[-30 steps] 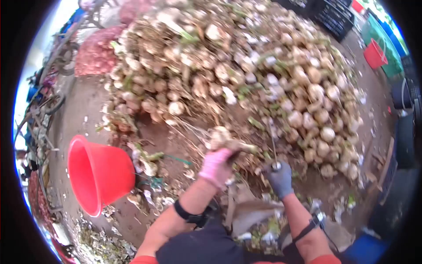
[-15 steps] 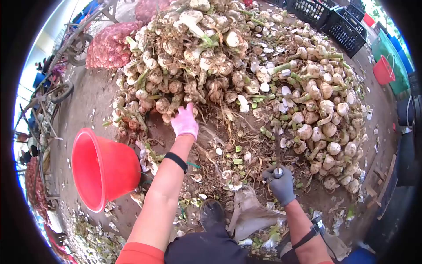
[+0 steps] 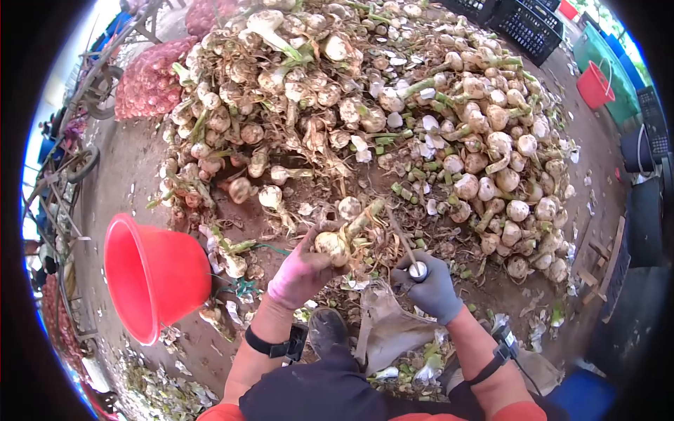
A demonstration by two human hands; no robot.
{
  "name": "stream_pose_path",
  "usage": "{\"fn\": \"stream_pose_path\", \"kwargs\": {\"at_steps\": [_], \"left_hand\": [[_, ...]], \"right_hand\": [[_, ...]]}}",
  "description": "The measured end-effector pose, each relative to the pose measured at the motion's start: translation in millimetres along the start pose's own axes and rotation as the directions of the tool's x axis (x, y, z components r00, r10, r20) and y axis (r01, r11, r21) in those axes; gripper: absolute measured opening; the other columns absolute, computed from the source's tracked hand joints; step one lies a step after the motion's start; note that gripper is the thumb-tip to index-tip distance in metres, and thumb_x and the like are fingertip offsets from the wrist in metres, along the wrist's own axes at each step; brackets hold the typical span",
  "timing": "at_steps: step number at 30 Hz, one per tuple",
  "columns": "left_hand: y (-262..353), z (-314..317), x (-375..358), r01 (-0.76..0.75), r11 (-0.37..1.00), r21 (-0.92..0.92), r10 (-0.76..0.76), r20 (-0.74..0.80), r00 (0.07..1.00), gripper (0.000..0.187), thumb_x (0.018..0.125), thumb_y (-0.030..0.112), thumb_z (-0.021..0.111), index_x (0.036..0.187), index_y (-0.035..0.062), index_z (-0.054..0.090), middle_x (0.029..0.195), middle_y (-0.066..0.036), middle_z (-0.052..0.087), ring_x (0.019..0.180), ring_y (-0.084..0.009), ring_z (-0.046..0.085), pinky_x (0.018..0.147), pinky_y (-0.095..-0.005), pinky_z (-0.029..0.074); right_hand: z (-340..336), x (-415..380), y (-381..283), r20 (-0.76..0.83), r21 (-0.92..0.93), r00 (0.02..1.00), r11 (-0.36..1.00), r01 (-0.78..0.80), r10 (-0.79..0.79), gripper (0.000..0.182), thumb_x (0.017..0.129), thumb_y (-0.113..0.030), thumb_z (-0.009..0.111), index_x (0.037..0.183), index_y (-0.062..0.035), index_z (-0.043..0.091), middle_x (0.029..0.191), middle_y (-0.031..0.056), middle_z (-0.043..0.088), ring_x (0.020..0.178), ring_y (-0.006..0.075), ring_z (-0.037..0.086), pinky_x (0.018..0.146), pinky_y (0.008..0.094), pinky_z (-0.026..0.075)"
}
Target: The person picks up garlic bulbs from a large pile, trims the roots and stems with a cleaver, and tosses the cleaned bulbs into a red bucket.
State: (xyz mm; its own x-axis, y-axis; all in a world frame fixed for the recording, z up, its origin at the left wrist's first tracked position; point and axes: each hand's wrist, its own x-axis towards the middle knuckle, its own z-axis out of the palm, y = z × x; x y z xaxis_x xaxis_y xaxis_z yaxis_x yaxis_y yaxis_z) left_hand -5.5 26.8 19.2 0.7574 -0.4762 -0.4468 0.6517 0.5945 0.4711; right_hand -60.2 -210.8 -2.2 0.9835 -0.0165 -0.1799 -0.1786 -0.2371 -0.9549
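Observation:
My left hand [image 3: 306, 270], in a pink glove, is closed on a garlic bulb [image 3: 333, 247] whose thick stem points up and to the right. In a grey glove, my right hand [image 3: 430, 286] grips a knife [image 3: 403, 238] by its pale-ended handle. The narrow blade slants up and left, its tip close to the garlic stem. Ahead of both hands rises a heap of soil-covered garlic [image 3: 281, 105] with stems and dry roots. More garlic bulbs [image 3: 512, 182], many with short-cut stems, are piled to the right.
A red bucket [image 3: 179, 274] lies tilted at the left. Stem cuttings and peelings litter the ground around a cloth [image 3: 393, 333] near my shoe [image 3: 328, 333]. Red mesh sacks [image 3: 151, 81] stand at the far left. Black crates [image 3: 526, 31] and another red bucket [image 3: 595, 85] are far right.
My left hand has come back from the heap toward me, now with a garlic bulb in it. The knife in my right hand has shifted slightly left and tilts toward the bulb.

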Motion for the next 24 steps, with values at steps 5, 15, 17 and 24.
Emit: {"fn": "stream_pose_path", "kwargs": {"at_steps": [5, 15, 17, 24], "left_hand": [[-11.8, 28.7, 5.0, -0.104, 0.764, 0.637, 0.192, -0.071, 0.979, 0.043, 0.066, 0.003, 0.075, 0.102, 0.0068, 0.052, 0.093, 0.001, 0.055, 0.083, -0.0075, 0.053, 0.078, -0.0238, 0.047], [2.4, 13.3, -0.8, -0.231, 0.732, 0.641, 0.132, 0.199, 0.971, 0.082, 0.06, 0.0, 0.082, 0.131, -0.0006, 0.042, 0.117, -0.005, 0.057, 0.107, -0.0138, 0.056, 0.096, -0.0286, 0.044], [-4.8, 12.4, -1.5, -0.091, 0.696, 0.712, 0.12, 0.01, 0.993, 0.083, 0.064, 0.001, 0.08, 0.134, -0.0013, 0.035, 0.113, -0.007, 0.057, 0.104, -0.0125, 0.056, 0.091, -0.0262, 0.046], [-15.3, 30.1, 31.5, -0.343, 0.558, 0.756, 0.439, 0.081, 0.895, 0.078, 0.065, -0.005, 0.078, 0.131, 0.0006, 0.038, 0.114, -0.007, 0.056, 0.104, -0.0143, 0.057, 0.092, -0.0288, 0.048]], "right_hand": [[2.7, -2.1, -11.0, 0.026, -0.05, 0.998, 0.997, 0.062, -0.061, 0.02, 0.083, -0.017, 0.072, 0.095, -0.003, 0.066, 0.074, 0.0155, 0.064, 0.061, 0.0227, 0.061, 0.06, 0.0322, 0.049], [-18.0, 8.1, 55.5, 0.05, 0.0, 0.978, 0.979, -0.204, 0.203, 0.016, 0.08, -0.014, 0.073, 0.086, -0.0016, 0.064, 0.071, 0.0075, 0.063, 0.067, 0.0106, 0.059, 0.061, 0.0286, 0.049], [-18.2, -7.1, 32.5, 0.018, 0.13, 0.988, 0.979, -0.156, 0.155, 0.012, 0.08, -0.01, 0.072, 0.083, -0.0019, 0.064, 0.07, 0.0077, 0.064, 0.066, 0.0107, 0.059, 0.061, 0.0296, 0.048], [8.2, -17.9, 47.8, 0.235, -0.245, 0.921, 0.936, -0.252, 0.31, 0.008, 0.076, -0.003, 0.067, 0.085, -0.0024, 0.066, 0.077, 0.0061, 0.068, 0.072, 0.0135, 0.062, 0.067, 0.0299, 0.05]]}}
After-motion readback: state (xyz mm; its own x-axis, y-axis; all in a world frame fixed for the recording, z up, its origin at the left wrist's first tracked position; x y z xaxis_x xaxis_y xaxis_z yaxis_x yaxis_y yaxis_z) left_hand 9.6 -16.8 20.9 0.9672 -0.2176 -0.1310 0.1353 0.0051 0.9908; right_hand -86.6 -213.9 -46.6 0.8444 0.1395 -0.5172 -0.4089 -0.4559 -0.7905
